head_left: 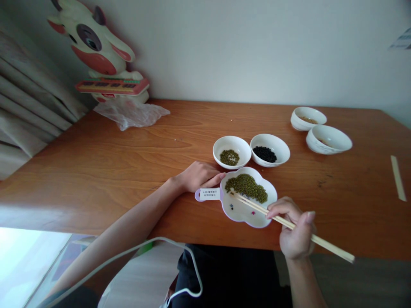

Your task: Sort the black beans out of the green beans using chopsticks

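Note:
A white cloud-shaped plate [237,212] with a lilac rim and a labelled handle lies near the table's front edge. Green mung beans [246,186] are heaped over its far half, and a few dark specks show on its bare part. My left hand [199,176] rests on the table behind the handle, thumb at the plate's left rim, steadying it; its other fingers are partly hidden. In my right hand [293,229] is a pair of chopsticks [330,247], closed between the fingers. Their tips touch down at the beans' left edge; whether they pinch a bean is too small to tell.
Just beyond the plate stand a bowl of mung beans [231,141] and a bowl of black beans [279,147]. Two more white bowls [330,143] are at the back right. A plastic bag [131,112] and cow toy [109,55] sit back left. A pale strip [398,177] lies right.

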`<state>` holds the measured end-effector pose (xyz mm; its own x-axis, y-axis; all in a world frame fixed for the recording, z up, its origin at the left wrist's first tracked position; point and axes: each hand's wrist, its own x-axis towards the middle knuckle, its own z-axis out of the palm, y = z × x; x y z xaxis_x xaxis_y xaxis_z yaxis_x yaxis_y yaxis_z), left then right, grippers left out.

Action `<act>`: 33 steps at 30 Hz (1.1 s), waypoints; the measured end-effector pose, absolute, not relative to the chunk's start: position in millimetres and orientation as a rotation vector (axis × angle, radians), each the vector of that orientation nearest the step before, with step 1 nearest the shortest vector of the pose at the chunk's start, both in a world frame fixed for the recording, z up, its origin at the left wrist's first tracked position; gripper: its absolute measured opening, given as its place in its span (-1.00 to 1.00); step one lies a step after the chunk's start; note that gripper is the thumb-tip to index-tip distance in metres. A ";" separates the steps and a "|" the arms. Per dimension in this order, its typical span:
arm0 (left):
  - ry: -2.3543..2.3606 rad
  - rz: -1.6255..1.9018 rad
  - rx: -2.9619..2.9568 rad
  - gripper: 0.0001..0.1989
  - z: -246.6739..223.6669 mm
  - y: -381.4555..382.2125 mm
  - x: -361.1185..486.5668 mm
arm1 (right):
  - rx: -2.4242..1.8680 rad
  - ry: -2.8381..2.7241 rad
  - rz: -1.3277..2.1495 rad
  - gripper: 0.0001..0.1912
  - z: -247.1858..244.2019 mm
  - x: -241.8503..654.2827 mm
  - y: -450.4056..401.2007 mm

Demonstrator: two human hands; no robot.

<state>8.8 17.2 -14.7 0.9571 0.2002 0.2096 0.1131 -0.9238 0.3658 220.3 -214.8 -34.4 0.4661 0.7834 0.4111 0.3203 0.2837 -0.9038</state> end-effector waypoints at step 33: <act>0.219 0.346 2.790 -0.47 -13.0 16.6 8.5 | -1.202 -1.057 0.558 -0.11 -28.6 222.9 -219.4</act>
